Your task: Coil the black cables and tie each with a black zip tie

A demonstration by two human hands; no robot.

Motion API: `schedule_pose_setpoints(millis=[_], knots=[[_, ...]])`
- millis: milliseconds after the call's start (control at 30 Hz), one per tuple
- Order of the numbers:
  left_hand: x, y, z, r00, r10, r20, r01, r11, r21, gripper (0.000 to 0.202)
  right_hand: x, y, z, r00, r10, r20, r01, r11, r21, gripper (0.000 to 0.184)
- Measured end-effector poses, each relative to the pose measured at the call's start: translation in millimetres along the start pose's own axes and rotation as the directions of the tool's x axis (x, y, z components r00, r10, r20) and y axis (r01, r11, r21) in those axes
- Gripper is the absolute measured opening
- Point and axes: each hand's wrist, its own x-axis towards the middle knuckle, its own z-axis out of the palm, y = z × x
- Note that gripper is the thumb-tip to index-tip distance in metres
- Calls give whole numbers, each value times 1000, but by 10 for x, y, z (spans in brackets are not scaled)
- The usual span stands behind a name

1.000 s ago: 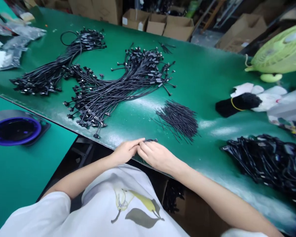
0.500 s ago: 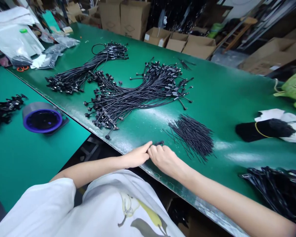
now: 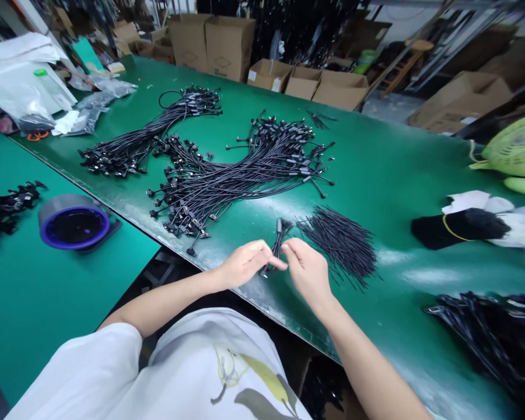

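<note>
Long green surface in a cluttered workshop. Cable heaps behind-left of tie pile, banded black bundle to its right, cardboard boxes far behind it past the far edge. Near edge just in front of tie pile, bare green behind and right of it. Holding small cable bundle just left of tie pile: left hand and right hand, fingers pinched closed on it.

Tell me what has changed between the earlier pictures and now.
The left hand and right hand rose a little off the table, and the bundle they pinch now points upward. The cable piles lie as before.
</note>
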Motion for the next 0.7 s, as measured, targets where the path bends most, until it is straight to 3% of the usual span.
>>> schedule_pose_setpoints(millis=[100,200,300,400,467,567,600,633,700], knots=[[10,-152,44,983,-182,34,185,972,-145,75,-32,-144,-37,985,-156,-69,145,979,-142,28],[52,-160,-11,948,-317,-14,296,899,-321,87,-139,-287,85,953,-300,49,304,942,-142,30],[18,22,-126,977,-205,-56,185,951,-249,71,-190,-265,185,969,-227,94,235,969,-82,32],[-58,152,-147,997,-58,50,65,988,-143,70,-148,-168,159,996,-74,55,76,996,-46,31],[-88,118,-92,996,-92,15,93,984,-155,73,-119,-144,110,998,-56,11,56,997,-59,29],[-94,-43,37,941,-263,-214,214,950,-228,51,-131,-166,83,990,-135,-41,129,984,-122,28],[-94,-93,81,925,-317,-211,248,922,-298,47,-149,-174,92,986,-159,-49,150,977,-152,29],[-95,-131,122,922,-360,-140,283,876,-390,48,-172,-176,107,982,-178,-54,166,969,-186,30],[-106,-165,192,923,-380,69,351,751,-559,51,-220,-163,141,975,-213,-68,189,949,-253,32]])
